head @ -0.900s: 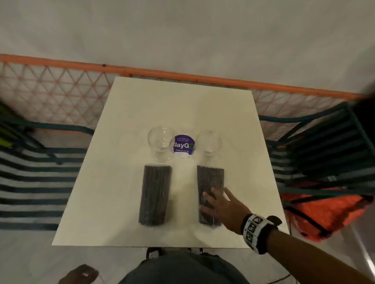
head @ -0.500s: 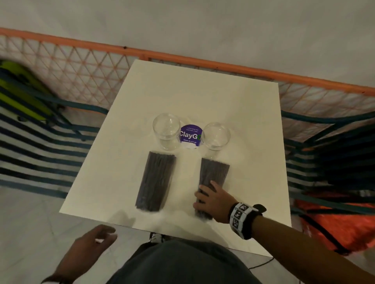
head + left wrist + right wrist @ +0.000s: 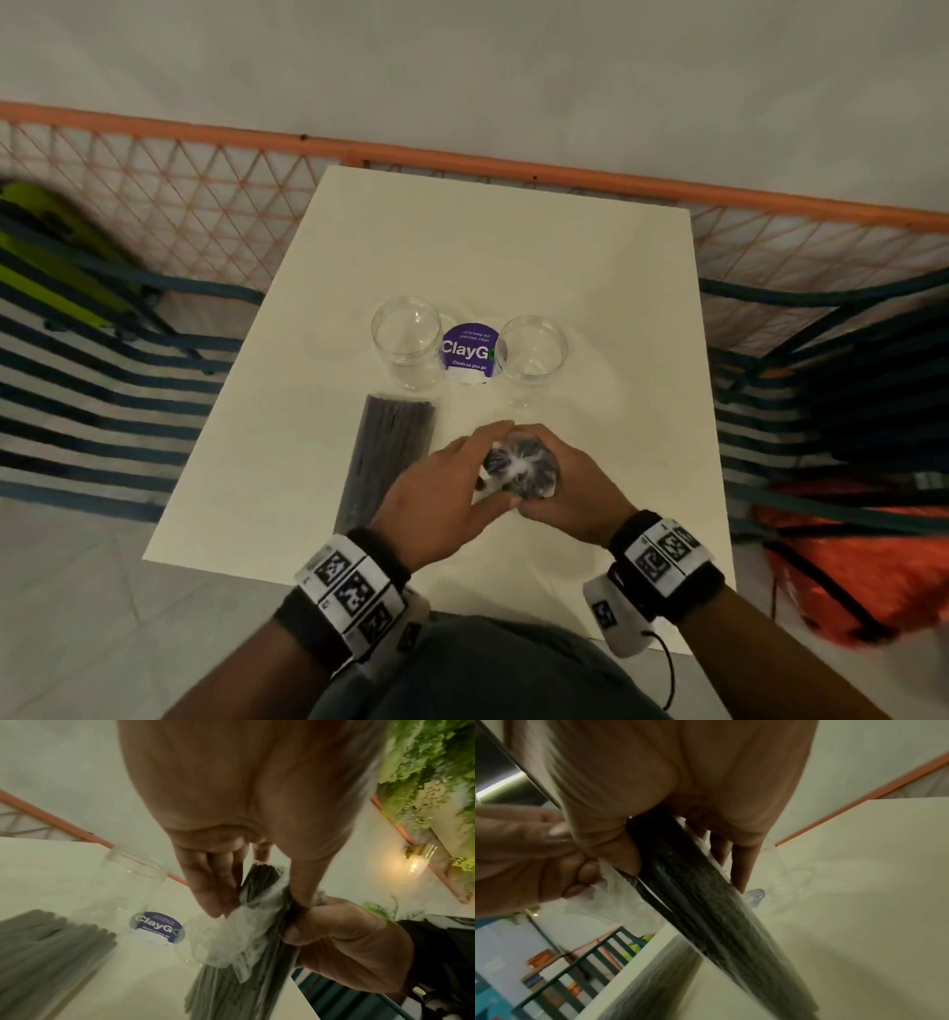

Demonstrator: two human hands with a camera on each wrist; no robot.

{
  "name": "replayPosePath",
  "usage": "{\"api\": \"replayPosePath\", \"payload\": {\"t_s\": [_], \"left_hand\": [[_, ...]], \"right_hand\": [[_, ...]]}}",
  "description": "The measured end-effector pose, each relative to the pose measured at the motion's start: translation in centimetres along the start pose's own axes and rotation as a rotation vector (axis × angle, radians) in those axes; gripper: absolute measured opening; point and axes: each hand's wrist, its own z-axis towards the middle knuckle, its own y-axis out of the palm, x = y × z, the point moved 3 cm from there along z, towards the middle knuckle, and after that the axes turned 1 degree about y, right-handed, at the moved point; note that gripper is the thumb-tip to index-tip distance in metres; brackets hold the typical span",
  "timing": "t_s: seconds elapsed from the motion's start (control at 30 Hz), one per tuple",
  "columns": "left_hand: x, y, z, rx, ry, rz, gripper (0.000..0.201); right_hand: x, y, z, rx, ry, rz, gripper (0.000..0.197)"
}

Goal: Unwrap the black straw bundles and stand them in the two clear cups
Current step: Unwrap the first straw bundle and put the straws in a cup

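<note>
Right hand [image 3: 567, 493] wrapped around the upended straw bundle [image 3: 521, 470], held upright over the table's [image 3: 513, 246] near half. Left hand [image 3: 441, 498] pinches the crinkled clear wrap [image 3: 231, 933] gathered at its top end. Straws thin, matte black, packed into a round cylinder. Second bundle [image 3: 387, 452] lies flat at 9 o'clock of the hands, wrap on. Two clear cups [image 3: 406, 342] upright at 12 o'clock, flanking a purple round sticker [image 3: 468, 352]. Half a second ago the bundle lay flat under the right hand, left hand off the table.
</note>
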Motion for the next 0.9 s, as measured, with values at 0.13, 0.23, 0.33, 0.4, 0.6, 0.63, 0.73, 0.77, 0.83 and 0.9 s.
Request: {"api": "replayPosePath", "payload": {"t_s": [0.13,0.23,0.33,0.4,0.6,0.63,0.73,0.77,0.83,0.9], "left_hand": [[-0.2,0.8,1.6,0.023,-0.102,-0.013,0.067],[-0.7,1.4,1.6,-0.076,-0.154,0.023,0.078],[-0.8,1.6,1.4,-0.105,-0.145,0.003,0.073],[-0.6,0.9,1.1,-0.066,-0.122,0.032,0.069],[0.4,-3.2,0.1,0.133,0.004,-0.168,0.021],[0.7,-3.8,0.0,0.154,0.017,-0.255,0.019],[2.4,-6.3,0.3,0.266,0.057,-0.435,0.011],[2.8,-7.0,0.5,0.289,0.062,-0.498,0.012],[3.7,-7.9,1.1,0.27,0.088,-0.573,0.012],[4.6,-8.3,1.5,0.208,0.149,-0.528,0.014]], "right_hand": [[1.4,-0.1,-0.9,0.114,0.135,-0.006,0.073],[2.2,0.5,-1.7,0.147,0.177,0.047,0.091],[2.6,1.2,-2.0,0.225,0.223,0.05,0.094],[2.9,1.2,-2.0,0.287,0.24,-0.005,0.078],[2.7,0.4,-2.7,0.348,0.235,-0.056,0.051],[2.7,0.5,-2.8,0.342,0.232,-0.072,0.05],[2.9,0.8,-3.0,0.316,0.225,-0.11,0.049],[2.8,1.0,-3.0,0.306,0.224,-0.109,0.05],[2.6,1.2,-2.8,0.293,0.203,-0.087,0.054],[2.3,1.1,-2.8,0.297,0.187,-0.038,0.059]]}}
